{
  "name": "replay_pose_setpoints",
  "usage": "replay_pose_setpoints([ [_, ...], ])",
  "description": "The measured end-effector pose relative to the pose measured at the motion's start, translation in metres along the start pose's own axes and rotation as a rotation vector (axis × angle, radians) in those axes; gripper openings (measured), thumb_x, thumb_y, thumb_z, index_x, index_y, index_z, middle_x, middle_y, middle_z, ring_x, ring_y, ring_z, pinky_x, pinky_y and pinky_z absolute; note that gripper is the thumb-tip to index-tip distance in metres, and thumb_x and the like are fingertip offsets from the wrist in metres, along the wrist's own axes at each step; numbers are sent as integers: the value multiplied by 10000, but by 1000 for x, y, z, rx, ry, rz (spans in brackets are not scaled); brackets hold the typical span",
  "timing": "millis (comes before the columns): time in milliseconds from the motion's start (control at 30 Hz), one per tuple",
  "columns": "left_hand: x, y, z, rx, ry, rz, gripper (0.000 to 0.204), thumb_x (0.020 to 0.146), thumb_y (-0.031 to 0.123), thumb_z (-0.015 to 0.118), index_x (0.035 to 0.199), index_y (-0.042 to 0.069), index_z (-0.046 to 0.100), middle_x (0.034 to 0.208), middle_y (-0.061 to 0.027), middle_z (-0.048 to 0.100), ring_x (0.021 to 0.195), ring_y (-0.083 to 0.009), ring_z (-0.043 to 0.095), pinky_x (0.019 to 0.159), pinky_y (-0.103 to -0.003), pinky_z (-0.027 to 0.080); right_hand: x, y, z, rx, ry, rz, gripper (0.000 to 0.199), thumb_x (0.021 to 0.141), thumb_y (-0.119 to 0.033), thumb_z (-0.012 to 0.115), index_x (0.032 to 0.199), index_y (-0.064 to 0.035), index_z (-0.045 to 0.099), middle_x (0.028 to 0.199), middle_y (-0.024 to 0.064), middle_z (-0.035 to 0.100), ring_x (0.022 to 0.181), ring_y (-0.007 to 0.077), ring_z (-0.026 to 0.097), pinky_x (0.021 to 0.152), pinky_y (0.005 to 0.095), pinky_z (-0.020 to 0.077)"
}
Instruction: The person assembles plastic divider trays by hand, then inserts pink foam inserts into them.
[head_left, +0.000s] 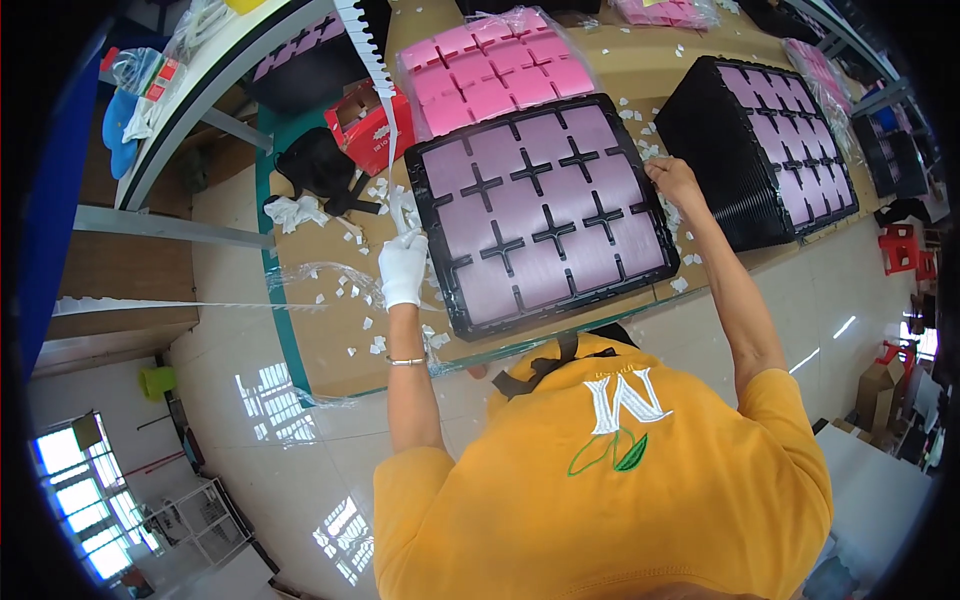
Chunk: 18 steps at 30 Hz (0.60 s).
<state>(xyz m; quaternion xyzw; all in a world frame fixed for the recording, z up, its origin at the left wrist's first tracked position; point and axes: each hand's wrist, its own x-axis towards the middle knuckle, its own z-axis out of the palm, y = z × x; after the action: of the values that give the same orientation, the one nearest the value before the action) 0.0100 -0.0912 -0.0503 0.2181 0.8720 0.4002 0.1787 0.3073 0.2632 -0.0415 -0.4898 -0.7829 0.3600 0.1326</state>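
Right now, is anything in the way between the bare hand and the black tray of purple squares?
Nothing visible. The right hand already rests on the right rim of the black tray. The gloved left hand grips a white strip beside the left rim.

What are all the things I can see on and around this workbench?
Black tray with lilac squares: one, on the brown table, in front of the person.
Stack of black trays: one stack, lilac squares on top, to the right.
Pink squares in clear bag: one bag, behind the tray.
White scraps: many, scattered over the table.
White toothed strip: one, running from the gloved hand up to the far edge.
Red box: one, left of the pink bag.
Black bag: one, beside the red box.
Left hand: white glove, grip closed on the strip.
Right hand: bare, at the tray's far right corner.
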Motion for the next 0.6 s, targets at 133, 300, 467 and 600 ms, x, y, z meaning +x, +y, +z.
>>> replay_pose_setpoints([
  [133, 3, 12, -1, 74, -140, 39, 214, 841, 139, 569, 951, 0, 689, 828, -101, 679, 656, -134, 600, 612, -282, 500, -5, -17, -34, -117, -145, -54, 223, 820, -245, 571, 880, -77, 705, 799, 169, 662, 798, 312, 661, 753, 386, 506],
  [300, -40, 65, -28, -432, -103, -56, 269, 837, 108, 567, 1005, -81, 661, 756, -60, 635, 627, -129, 576, 545, -247, 457, -25, -65, -102, -181, 21, -423, 249, 805, -189, 482, 761, -24, 662, 807, 217, 634, 842, 374, 615, 802, 442, 480],
  [467, -64, 196, 36, -585, -185, -64, 297, 800, 105, 688, 1045, -57, 647, 820, -71, 634, 665, -138, 596, 555, -268, 516, 12, -10, -240, -233, 13, -207, 251, 827, -192, 563, 935, 4, 678, 887, 164, 680, 836, 268, 655, 761, 359, 507],
  [600, -62, 286, 142, -706, -370, -29, 378, 781, 121, 711, 1097, -58, 605, 893, -90, 635, 720, -149, 612, 600, -291, 543, 50, 48, -346, -174, 82, -154, 221, 825, -163, 544, 805, 35, 640, 585, -2, 506, 521, 92, 450, 469, 285, 390],
])
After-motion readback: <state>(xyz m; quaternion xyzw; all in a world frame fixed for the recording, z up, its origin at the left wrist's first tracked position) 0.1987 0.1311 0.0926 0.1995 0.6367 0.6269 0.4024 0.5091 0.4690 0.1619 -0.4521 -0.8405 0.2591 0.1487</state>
